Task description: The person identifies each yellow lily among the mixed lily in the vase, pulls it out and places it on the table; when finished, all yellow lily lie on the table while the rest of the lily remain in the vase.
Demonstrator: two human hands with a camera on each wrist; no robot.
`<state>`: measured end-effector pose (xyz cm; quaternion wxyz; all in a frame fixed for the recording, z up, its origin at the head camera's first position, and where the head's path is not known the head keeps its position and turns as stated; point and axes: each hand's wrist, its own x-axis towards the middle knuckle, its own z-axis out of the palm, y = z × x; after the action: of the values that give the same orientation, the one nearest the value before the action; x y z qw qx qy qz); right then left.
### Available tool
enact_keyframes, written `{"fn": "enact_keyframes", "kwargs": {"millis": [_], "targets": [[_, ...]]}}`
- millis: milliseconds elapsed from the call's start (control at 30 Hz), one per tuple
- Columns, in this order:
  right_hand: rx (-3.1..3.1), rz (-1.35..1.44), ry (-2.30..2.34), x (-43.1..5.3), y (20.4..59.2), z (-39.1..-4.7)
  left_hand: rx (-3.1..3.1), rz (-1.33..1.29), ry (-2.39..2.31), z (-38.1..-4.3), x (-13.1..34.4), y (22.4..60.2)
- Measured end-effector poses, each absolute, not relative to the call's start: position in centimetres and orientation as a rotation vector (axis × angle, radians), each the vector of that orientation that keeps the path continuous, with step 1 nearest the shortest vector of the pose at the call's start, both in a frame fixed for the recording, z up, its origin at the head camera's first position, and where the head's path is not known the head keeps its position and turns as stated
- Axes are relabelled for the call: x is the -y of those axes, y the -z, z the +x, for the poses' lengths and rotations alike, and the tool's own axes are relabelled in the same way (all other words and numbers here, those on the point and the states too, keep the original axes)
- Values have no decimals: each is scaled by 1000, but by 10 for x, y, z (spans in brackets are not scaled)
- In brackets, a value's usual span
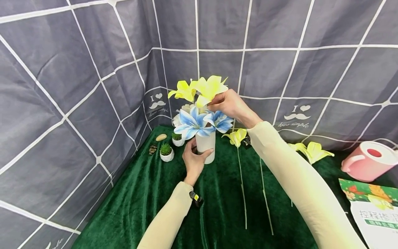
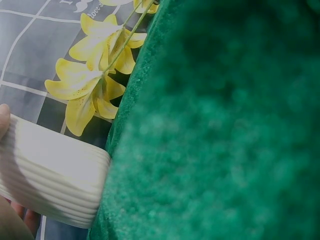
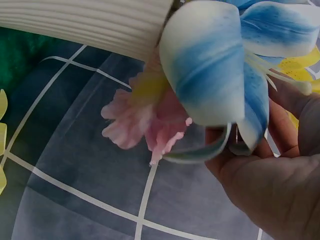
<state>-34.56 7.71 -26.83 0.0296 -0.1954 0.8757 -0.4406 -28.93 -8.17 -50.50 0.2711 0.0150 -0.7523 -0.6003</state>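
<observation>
Your left hand [image 1: 193, 162] gripped the white vase [image 1: 206, 142] on the green cloth [image 1: 217, 193]. At the vase's one o'clock, your right hand [image 1: 232, 105] pinched a yellow lily [image 1: 210, 88] near its bloom, above blue lilies [image 1: 192, 122]. A potted succulent [image 1: 166, 152] stood at nine o'clock, a pink mug [image 1: 367, 162] at three.

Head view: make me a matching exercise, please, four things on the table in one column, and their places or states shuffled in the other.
Things
1. White ribbed vase
2. Blue-and-white flowers
3. Green succulents in small white pots
4. Pink lidded jug

Places or states
A. Far right, behind the printed packet
B. Gripped by the left hand
C. Petals spread, just under two yellow flowers
D. On the green cloth, left of both hands

Pairs: 1-B, 2-C, 3-D, 4-A
</observation>
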Motion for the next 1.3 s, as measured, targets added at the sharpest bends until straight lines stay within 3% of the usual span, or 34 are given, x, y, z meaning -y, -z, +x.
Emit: {"fn": "enact_keyframes", "kwargs": {"millis": [500,1000,1300], "targets": [[-2707,-595,1409,-79,273,-346,2027,44,1603,-290,78,500],[-2679,-503,1772,-88,277,-338,2040,44,1604,-288,79,503],[-2523,-637,2168,-94,275,-337,2042,59,1618,-287,81,504]]}}
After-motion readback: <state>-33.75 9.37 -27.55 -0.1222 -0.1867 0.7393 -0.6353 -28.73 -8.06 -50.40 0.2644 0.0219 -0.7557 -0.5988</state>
